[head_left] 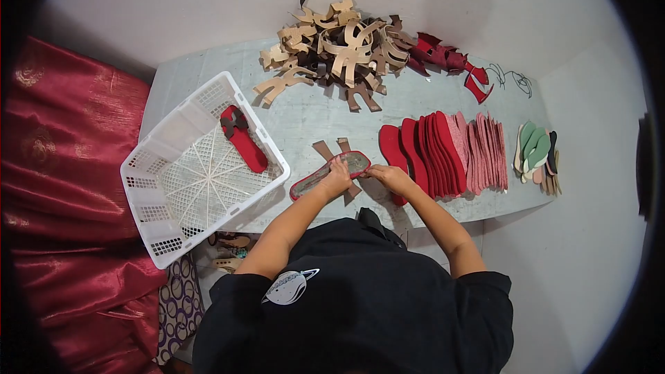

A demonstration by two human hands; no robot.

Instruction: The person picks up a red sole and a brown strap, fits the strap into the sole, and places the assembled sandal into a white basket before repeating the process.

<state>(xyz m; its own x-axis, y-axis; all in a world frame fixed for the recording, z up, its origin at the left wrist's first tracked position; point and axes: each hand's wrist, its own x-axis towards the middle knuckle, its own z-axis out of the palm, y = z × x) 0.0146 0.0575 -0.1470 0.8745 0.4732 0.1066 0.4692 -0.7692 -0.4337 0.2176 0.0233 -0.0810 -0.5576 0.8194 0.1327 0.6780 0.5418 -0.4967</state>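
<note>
A red-edged sandal sole (305, 188) lies with its greyish underside up near the table's front edge. Brown strap pieces (323, 150) stick out from both its long sides. My left hand (337, 178) is closed over the middle of the sole, gripping it. The fingers of my right hand (390, 178) pinch at the sole's right end, by its red rim; whether a strap end is also between them is too small to tell. Just right of that hand stands a row of red soles (433, 152), followed by pink soles (487, 152).
A white plastic basket (225, 225) on the left holds one red sandal (244, 140) with a dark strap. Tan and brown straps (350, 48) are heaped at the back, beside dark red straps (443, 57). Green and other soles (535, 145) lie far right on the grey table (277, 121).
</note>
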